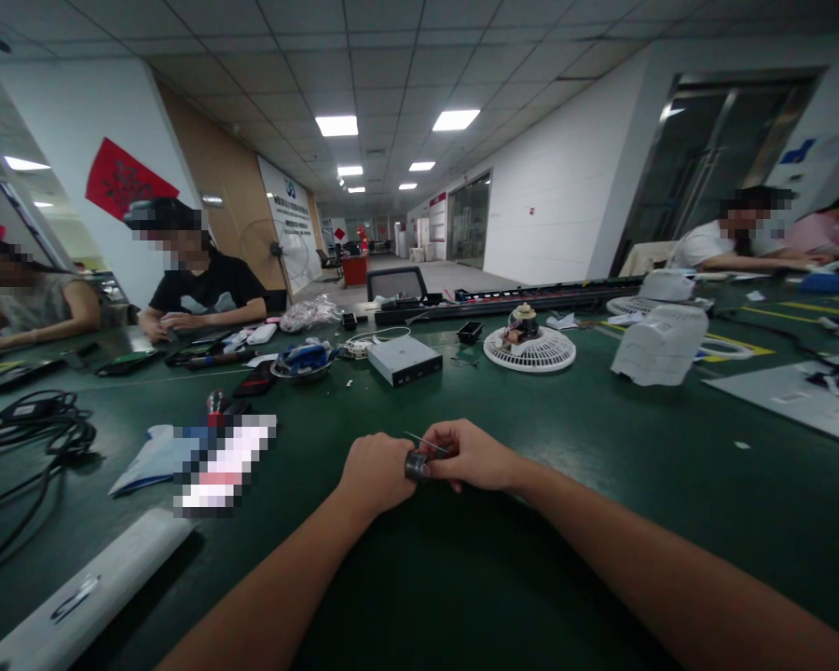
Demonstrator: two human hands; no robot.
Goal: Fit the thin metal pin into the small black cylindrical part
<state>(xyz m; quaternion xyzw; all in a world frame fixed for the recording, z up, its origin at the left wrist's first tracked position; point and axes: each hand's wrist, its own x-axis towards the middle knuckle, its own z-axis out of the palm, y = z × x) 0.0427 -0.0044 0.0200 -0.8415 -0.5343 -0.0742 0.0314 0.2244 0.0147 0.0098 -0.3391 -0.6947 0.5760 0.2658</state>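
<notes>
Both my hands meet over the green table [308, 578], close to its near middle. My left hand [378, 472] is closed around a small dark cylindrical part [415, 465], whose end sticks out toward the right. Pinched in my right hand [472, 457] is a thin metal rod [425, 441], slanting up to the left just above the part. My right fingertips are at the exposed end of the cylinder; whether they touch it I cannot tell. The exact kind of either piece is too small to make out.
Ahead lie a grey optical drive [405, 360], a white fan grille [529, 352] with a motor, and a white plastic housing [661, 345]. To the left are black cables [32, 424] and a long white casing [90, 592]. Several people sit around the table, one in black [206, 284].
</notes>
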